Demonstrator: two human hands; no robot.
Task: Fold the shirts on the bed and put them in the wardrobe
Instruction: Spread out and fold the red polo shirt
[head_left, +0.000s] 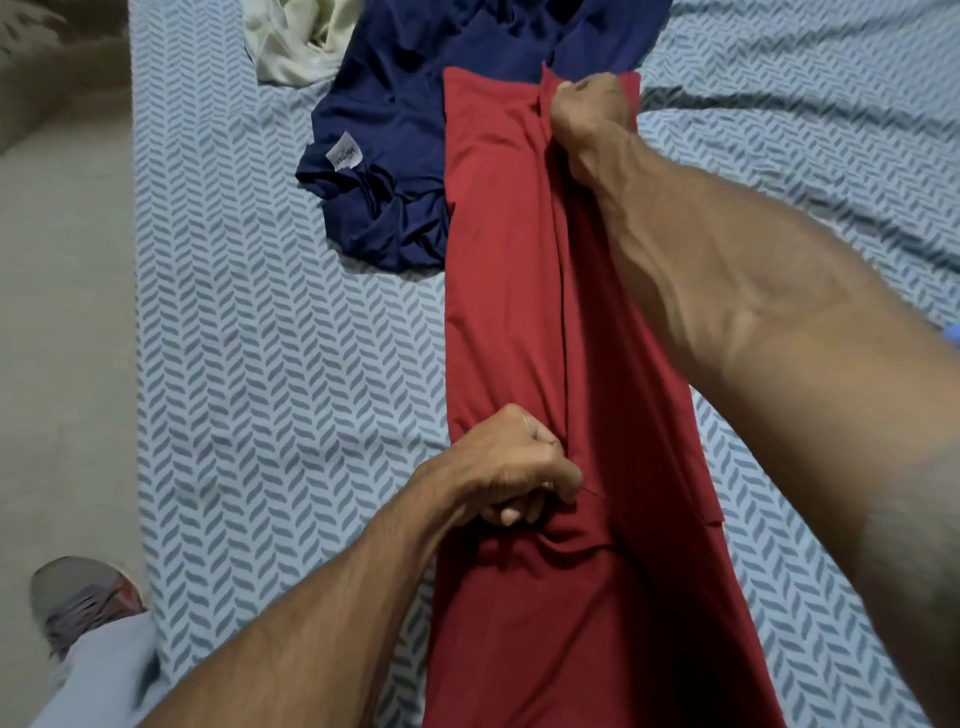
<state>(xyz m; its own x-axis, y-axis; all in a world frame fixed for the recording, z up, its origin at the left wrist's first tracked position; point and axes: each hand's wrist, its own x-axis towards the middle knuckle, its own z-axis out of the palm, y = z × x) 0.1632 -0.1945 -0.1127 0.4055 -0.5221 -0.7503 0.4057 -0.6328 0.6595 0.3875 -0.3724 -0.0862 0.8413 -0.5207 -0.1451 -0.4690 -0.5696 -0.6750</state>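
1. A red shirt is lying lengthwise down the middle of the bed, running as a long narrow strip from the far side toward the person, with a fold line running along its length.
2. The right hand is reaching out to the far end of the red shirt, its fingers curled into a fist and pinching the upper edge of the cloth there.
3. The left hand is gripping the same shirt nearer the person, fingers curled tight and pressed together around a bunch of the fabric beside the fold line.
4. A navy blue shirt is sitting crumpled just to the left of the red shirt's far end, touching it, with a white label showing at its collar.
5. A cream garment is lying bunched at the far edge of the view, next to the navy blue shirt.
6. The bed is wearing a light blue sheet with a grey leaf pattern.
7. A grey shoe is standing on the floor at the lower left, beside the bed.
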